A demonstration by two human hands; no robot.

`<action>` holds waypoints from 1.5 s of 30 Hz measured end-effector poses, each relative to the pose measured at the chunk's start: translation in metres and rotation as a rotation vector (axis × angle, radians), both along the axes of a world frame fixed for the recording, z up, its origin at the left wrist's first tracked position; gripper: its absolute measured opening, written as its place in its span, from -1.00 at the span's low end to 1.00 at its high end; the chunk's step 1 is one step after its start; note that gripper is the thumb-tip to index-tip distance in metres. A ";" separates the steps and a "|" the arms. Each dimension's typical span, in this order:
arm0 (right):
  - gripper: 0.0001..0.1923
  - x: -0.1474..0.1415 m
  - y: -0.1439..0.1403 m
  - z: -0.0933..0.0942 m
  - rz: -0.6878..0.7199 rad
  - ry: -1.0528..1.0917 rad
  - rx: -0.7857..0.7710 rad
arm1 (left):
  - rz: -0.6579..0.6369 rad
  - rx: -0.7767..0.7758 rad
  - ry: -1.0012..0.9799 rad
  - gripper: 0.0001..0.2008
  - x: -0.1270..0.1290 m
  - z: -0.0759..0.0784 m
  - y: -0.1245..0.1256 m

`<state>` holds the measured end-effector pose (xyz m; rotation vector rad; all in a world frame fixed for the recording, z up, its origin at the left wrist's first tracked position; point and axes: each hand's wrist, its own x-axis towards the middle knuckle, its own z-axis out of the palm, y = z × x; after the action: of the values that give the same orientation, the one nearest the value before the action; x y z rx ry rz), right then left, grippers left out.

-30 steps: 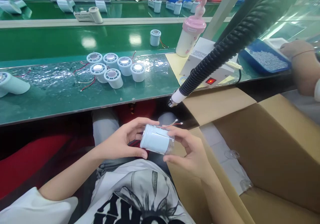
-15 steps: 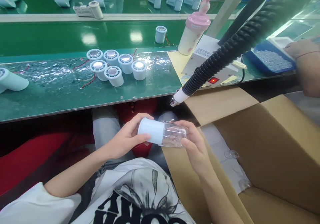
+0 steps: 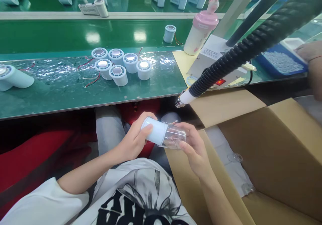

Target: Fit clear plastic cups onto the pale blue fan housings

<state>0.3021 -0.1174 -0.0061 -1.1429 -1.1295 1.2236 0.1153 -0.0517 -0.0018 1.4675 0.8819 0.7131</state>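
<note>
A green belt (image 3: 57, 34) runs across the far side of the scene, with a green bench (image 3: 163, 86) along its near edge. At the near right stands one open carton (image 3: 284, 151). One black ribbed hose (image 3: 231, 59) slants down from the far right, its tip above the gap between bench and carton. Behind the hose sits one white unit (image 3: 198, 64), with one pink-lidded bottle (image 3: 198, 34) just left of it; one blue bin (image 3: 266, 66) of small white pieces lies farther right, a co-worker's hand (image 3: 308, 52) beside it.

Near the middle, the person's hands are apart, joined only by the work between them: the left hand (image 3: 136, 136) is wrapped round a blue cylinder (image 3: 156, 131), the right hand (image 3: 195, 146) grips the far end of a clear sleeve (image 3: 174, 136). Cylinder and sleeve meet end to end — how deep one sits in the other I cannot tell.

Six blue cups (image 3: 118, 75) stand clustered on the bench, left of the unit; one lone cup (image 3: 169, 35) stands on the belt. Smallest — one lit red switch (image 3: 220, 82) on the unit.
</note>
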 end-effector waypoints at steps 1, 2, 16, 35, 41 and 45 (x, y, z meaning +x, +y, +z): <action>-0.68 0.001 0.000 0.000 0.017 -0.032 0.017 | -0.027 0.037 0.027 -0.67 -0.001 0.001 0.000; -0.65 0.001 0.000 -0.001 0.041 -0.084 0.036 | -0.063 0.085 0.058 -0.66 -0.002 0.003 -0.001; -0.46 0.015 -0.004 0.001 0.180 -0.513 0.313 | -0.368 0.059 -0.090 -0.22 -0.018 -0.001 0.008; -0.33 0.014 -0.008 -0.017 0.031 -0.730 0.687 | -0.240 -0.241 -0.195 -0.44 -0.013 -0.001 0.000; -0.30 0.010 -0.011 -0.009 0.046 -0.767 0.619 | -0.267 -0.118 -0.253 -0.38 -0.019 -0.007 -0.002; -0.25 0.007 -0.010 -0.005 0.041 -0.780 0.611 | -0.261 -0.091 -0.308 -0.36 -0.022 -0.013 -0.002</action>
<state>0.3093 -0.1277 -0.0116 -1.1229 -1.9422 0.3596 0.0937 -0.0542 -0.0150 1.3179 0.4705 0.6708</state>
